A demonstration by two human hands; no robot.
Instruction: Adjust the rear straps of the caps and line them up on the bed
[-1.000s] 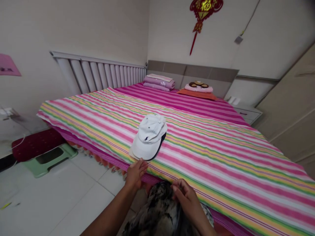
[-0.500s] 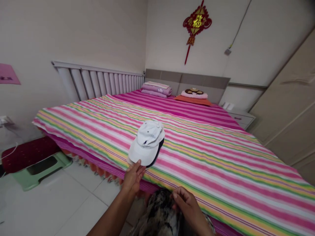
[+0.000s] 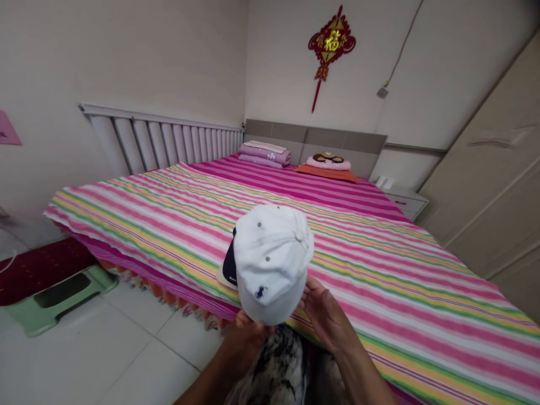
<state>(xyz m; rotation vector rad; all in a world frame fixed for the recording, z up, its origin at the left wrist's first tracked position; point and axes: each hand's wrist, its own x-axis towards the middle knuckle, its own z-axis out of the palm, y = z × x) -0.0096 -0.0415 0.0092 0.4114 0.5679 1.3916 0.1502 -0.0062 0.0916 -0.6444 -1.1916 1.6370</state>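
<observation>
A white baseball cap [image 3: 274,256] with a small navy emblem is raised in front of me, its crown facing up and its brim toward me. My left hand [image 3: 248,340] is closed on the brim at its near edge. At the cap's right side is my right hand [image 3: 328,318], thumb apart, with fingertips at the lower edge; the cap partly covers them, and I cannot tell how firmly they touch. Behind the cap, a navy cap [image 3: 230,266] lies on the bed, mostly hidden, with a pale brim [image 3: 225,278] sticking out beneath it.
The striped bedspread [image 3: 400,292] covers the bed before me. Folded purple bedding [image 3: 264,155] and a pink pillow [image 3: 328,163] rest by the headboard [image 3: 346,145]. A green stool [image 3: 63,301] stands on the tiled floor at left; a white nightstand [image 3: 407,202] is at far right.
The white cap has come up off the other caps toward me and turned, uncovering part of the navy one. My right hand has moved up from my lap to the cap's right side.
</observation>
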